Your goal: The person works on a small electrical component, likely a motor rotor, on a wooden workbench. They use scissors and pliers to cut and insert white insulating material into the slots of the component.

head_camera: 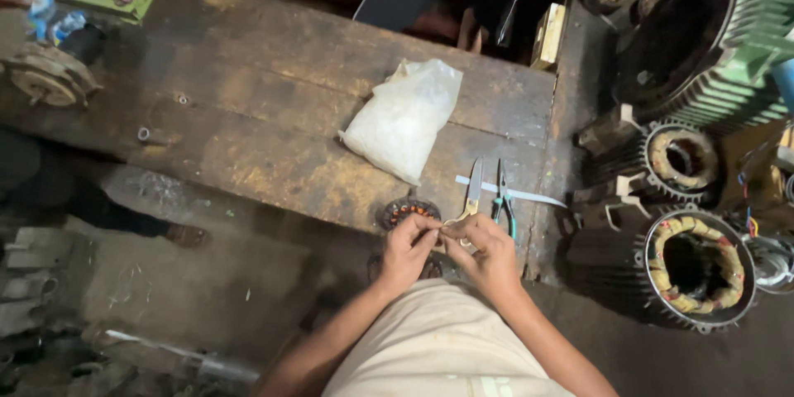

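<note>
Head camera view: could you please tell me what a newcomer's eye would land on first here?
Probably the white plastic bag lying mid-bench on the dark wooden workbench. Next, the left hand and right hand pinching together over a small stator at the bench's near edge. To the right stand large motor stators with copper windings.

A worn brown, darkly stained surface is shown by the wooden workbench (273,107), on which a milky white plastic bag (405,116) is seen. Copper-orange windings are ringed by dark metal in the small stator (407,212). Teal handles are carried by the pliers (503,203), silver blades by the scissors (472,190), and a pale blue tone by the strip (529,195). Yellowish windings are framed by the black ribbed motor housing (693,269); the big casing (728,33) is painted green
</note>
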